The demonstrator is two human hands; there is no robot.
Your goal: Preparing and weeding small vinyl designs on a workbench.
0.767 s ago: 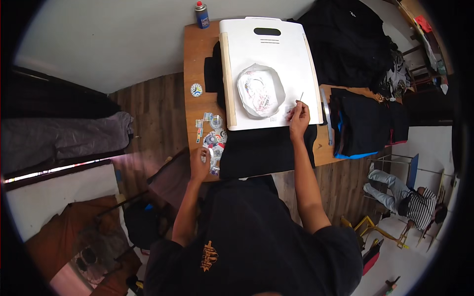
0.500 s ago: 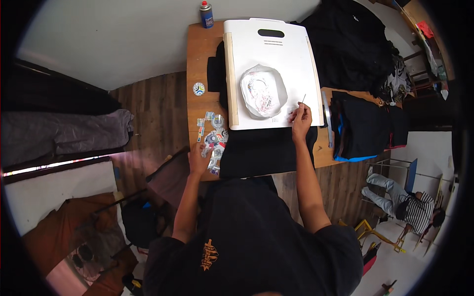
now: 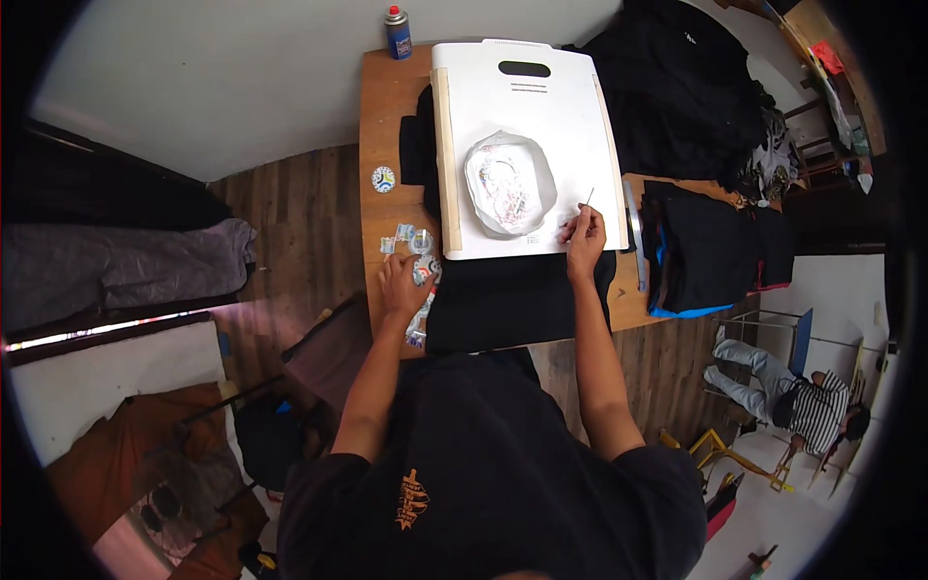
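The small patterned pieces [image 3: 423, 273] lie in a loose cluster near the left edge of the table [image 3: 385, 106], partly covered by the left hand [image 3: 401, 283]. Its fingers are bent over them, and from where I stand I can't tell whether they pinch one or only touch. The pieces look thin, light and slick, probably bendable and easy to crease, so I'd lift each by its rim rather than press on its face. A round patterned piece [image 3: 384, 180] lies apart, farther up the table.

Across from them, the right hand's [image 3: 585, 232] fingers grip a thin stick [image 3: 591, 196] near its lower end, above the white board [image 3: 580, 106]. The stick seems stiff and nearly weightless; a light fingertip hold should do. Beside it on the board sits a pale paper-like bowl [image 3: 544, 188], likely soft-walled, best steadied low down.
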